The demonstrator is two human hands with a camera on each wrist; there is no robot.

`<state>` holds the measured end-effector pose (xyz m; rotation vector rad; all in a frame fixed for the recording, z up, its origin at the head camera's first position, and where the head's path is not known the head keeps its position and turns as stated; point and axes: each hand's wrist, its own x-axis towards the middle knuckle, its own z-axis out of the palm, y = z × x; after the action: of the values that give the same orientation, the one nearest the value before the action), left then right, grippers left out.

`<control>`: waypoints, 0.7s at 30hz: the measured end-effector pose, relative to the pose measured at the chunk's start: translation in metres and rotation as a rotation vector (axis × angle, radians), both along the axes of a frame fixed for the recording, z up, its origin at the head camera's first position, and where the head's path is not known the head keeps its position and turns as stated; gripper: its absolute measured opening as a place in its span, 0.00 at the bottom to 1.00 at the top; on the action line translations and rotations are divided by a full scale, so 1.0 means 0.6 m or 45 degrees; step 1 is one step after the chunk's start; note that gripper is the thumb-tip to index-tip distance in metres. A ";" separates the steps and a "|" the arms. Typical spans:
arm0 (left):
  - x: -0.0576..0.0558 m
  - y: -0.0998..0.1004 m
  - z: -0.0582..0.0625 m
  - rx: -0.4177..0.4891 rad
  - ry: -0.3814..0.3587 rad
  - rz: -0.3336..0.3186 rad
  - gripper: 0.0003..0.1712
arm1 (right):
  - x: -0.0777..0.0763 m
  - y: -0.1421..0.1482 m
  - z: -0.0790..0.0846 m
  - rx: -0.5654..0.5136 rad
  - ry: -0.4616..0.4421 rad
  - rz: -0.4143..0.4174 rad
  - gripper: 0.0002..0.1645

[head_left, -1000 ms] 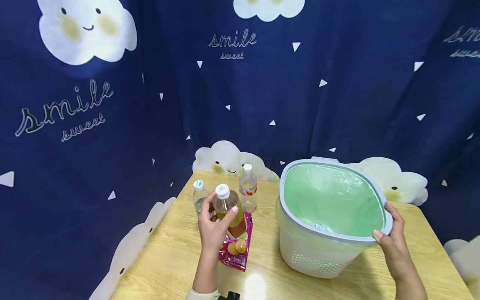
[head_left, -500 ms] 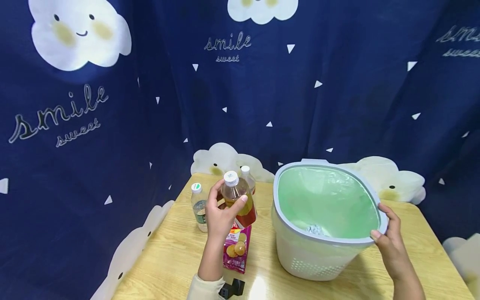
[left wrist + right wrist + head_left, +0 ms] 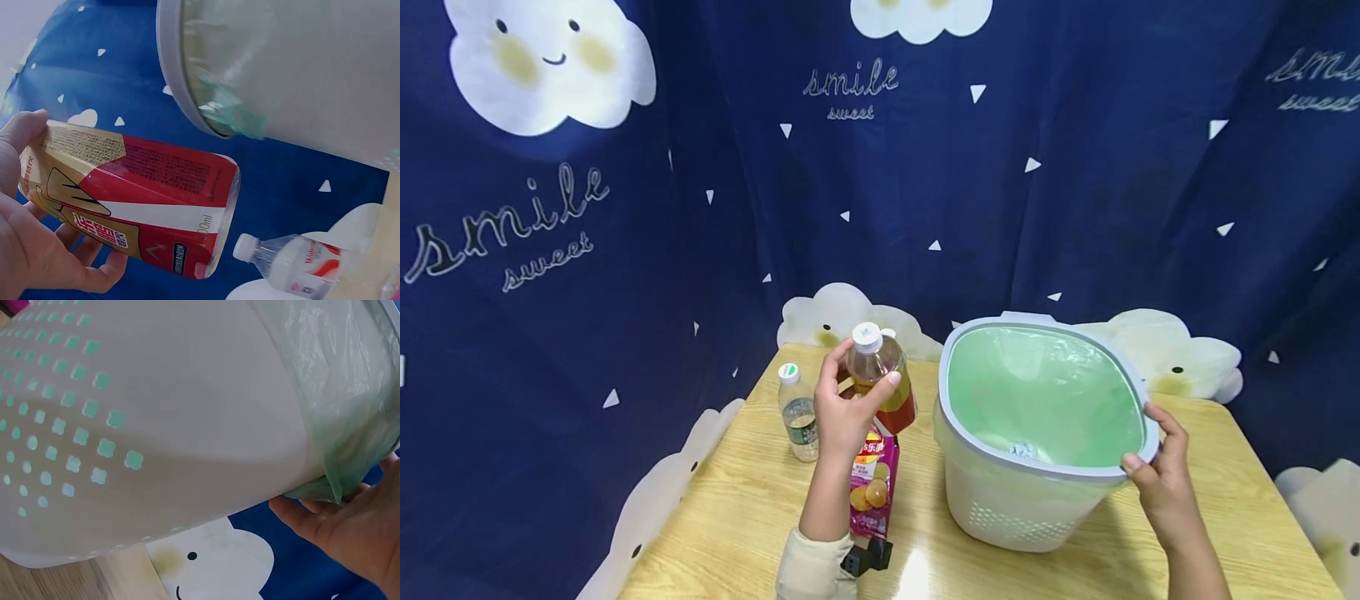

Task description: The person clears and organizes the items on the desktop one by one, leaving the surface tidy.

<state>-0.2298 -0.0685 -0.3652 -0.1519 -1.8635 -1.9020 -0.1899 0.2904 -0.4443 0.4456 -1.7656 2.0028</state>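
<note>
My left hand [image 3: 842, 421] grips a drink bottle [image 3: 901, 412] with a white cap and a red and gold label, holding it tilted above the table. In the left wrist view the thumb and curled fingers go round its label. To its right stands a pale waste bin [image 3: 1007, 500] lined with a thin green bag [image 3: 1045, 387]. At the bin's right rim my right hand [image 3: 1168, 479] pinches the edge; the right wrist view has its fingers against the green liner [image 3: 356, 450]. Something whitish and crumpled [image 3: 1022, 451] lies inside the bin.
A clear bottle [image 3: 798, 421] with a green-marked cap stands left of my left hand. Another clear bottle [image 3: 306, 265] is mostly hidden behind the held one in the head view. A purple snack bag [image 3: 874, 500] lies on the wooden table [image 3: 722, 517]. A blue curtain [image 3: 880, 192] hangs behind.
My left hand has lifted the drink bottle from above the snack bag, up and slightly right toward the bin. The right hand keeps its hold on the rim.
</note>
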 end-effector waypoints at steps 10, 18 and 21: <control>-0.019 0.003 0.024 -0.004 0.114 0.000 0.36 | -0.002 -0.008 0.008 0.096 -0.101 -0.108 0.40; -0.038 0.013 0.050 -0.007 0.199 -0.042 0.37 | -0.002 0.000 0.014 0.206 -0.106 -0.059 0.41; -0.043 0.018 0.062 -0.011 0.199 -0.063 0.37 | -0.002 0.005 0.016 0.257 -0.067 -0.003 0.43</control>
<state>-0.2558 -0.0577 -0.3282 -0.3425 -1.7787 -1.8579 -0.1912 0.2931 -0.4345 0.4572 -2.0097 1.8579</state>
